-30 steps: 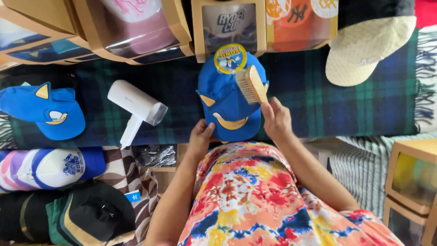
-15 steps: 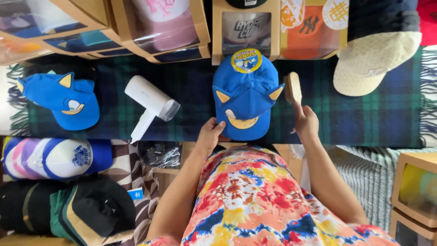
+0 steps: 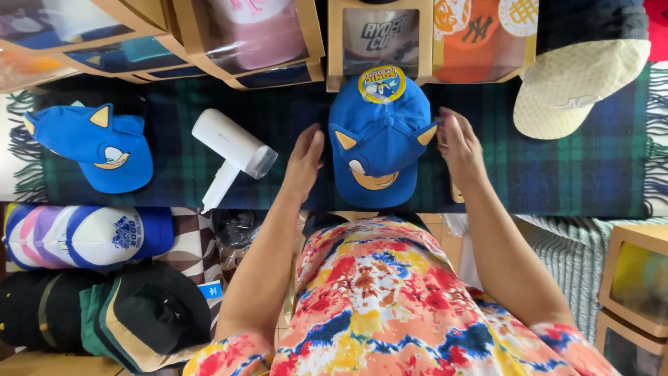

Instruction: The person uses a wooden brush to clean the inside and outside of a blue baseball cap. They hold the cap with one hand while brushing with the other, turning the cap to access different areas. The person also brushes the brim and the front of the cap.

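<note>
A blue cap with yellow ears, a cartoon face and a round sticker on its crown lies on the dark plaid blanket, brim toward me. My left hand hovers just left of the cap, fingers straight, holding nothing. My right hand is palm down at the cap's right side, covering a wooden brush whose end peeks out below the wrist.
A white hair dryer lies left of the cap, and a second blue eared cap sits farther left. A cream cap lies at the right. Boxed caps line the back. Stacked caps sit lower left.
My right hand has lowered the brush from upright beside the cap down onto the blanket. My left hand moved from the brim up along the cap's left side.
</note>
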